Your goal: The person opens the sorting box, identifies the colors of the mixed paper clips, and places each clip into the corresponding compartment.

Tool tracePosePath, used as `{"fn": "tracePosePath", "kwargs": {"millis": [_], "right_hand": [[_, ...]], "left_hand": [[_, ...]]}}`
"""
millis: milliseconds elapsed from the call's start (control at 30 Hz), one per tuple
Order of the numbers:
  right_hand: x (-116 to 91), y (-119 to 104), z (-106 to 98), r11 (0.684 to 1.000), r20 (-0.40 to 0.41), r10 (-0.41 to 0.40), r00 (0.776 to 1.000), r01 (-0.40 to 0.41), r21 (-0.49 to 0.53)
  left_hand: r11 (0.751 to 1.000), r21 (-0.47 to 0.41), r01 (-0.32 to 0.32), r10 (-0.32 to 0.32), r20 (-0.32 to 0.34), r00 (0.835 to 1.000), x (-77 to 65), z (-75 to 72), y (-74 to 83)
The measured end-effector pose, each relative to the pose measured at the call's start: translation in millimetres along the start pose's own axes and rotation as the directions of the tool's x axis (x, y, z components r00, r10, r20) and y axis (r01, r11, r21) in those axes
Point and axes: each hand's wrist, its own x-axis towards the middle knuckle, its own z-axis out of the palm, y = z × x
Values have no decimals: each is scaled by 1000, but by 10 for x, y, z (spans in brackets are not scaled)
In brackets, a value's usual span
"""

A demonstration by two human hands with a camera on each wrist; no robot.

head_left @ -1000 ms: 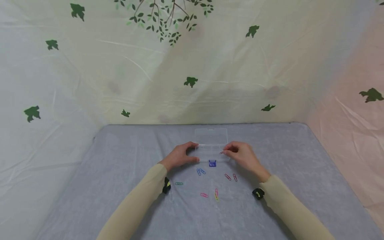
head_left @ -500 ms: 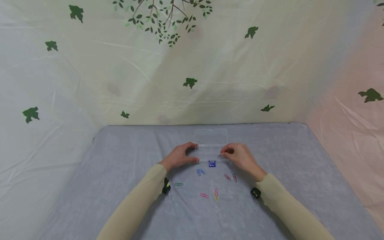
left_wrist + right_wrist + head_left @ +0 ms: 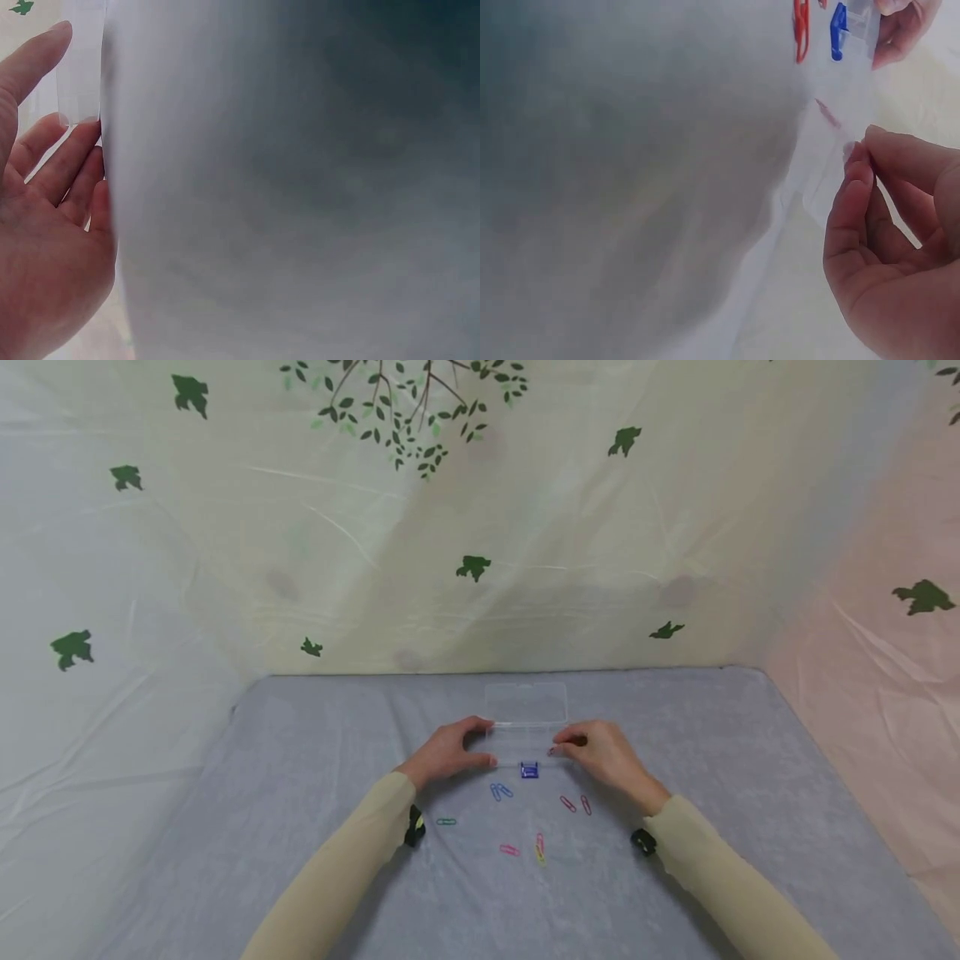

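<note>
In the head view my left hand (image 3: 452, 750) holds the left end of a clear plastic box (image 3: 517, 745), thumb at the front and fingers at the back. The box has compartments, and its clear lid (image 3: 527, 702) lies folded back. A blue latch (image 3: 529, 771) sticks out in front. Over the box's right end, my right hand (image 3: 606, 760) pinches a small red paper clip (image 3: 551, 751) between thumb and fingertips. The right wrist view shows this pinching hand (image 3: 904, 232) close up, beside the blue latch (image 3: 838, 31).
On the grey cloth (image 3: 300, 860) before the box lie blue paper clips (image 3: 496, 792), red paper clips (image 3: 567, 804), a green paper clip (image 3: 446, 822), pink paper clips (image 3: 510, 850) and a yellow paper clip (image 3: 540, 855). A patterned curtain (image 3: 540, 610) hangs behind the table.
My right hand has shifted slightly left and nearer over the box, and the red paper clip has turned at its fingertips. The left hand keeps its place on the box.
</note>
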Motion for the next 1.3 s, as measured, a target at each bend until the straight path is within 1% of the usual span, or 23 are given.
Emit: {"fn": "tracePosePath", "kwargs": {"millis": [233,333,467,667,833,933,1033,1100,1200,1300], "right_hand": [[-85,11,-144,1000,-31,-16,999,16,-3],[-136,14,-204,999,-32,-34,999,33,-11],[-211,23,-260,997,-10,-74,997,74,-12],[-347,61,-282,994,59,-107,993,108,-6],[-449,122,-269,984,135,-171,976,175,-18],[-490,154,-264,977,197,-204,959,212,-18],[-520,172,-268,971,261,-231,937,238,6],[-530,183,-266,970,296,-239,925,244,18],[-525,208,-260,968,332,-241,912,250,17],[-511,226,-246,970,359,-222,906,243,-12]], "left_hand": [[1000,5,-7,7,-7,1000,8,11,-11],[1000,7,-14,14,-6,1000,12,8,-7],[1000,12,-20,20,-2,1000,25,-1,0],[999,15,-31,31,-9,999,23,-4,18],[1000,14,-27,27,-9,1000,2,-6,16],[1000,11,-23,23,-7,1000,-5,-3,2],[1000,11,-22,22,-3,1000,-1,9,-14],[1000,13,-23,23,0,1000,1,13,-17],[999,14,-29,29,-2,1000,7,8,-17],[999,13,-30,30,-3,1000,16,-3,-10]]}}
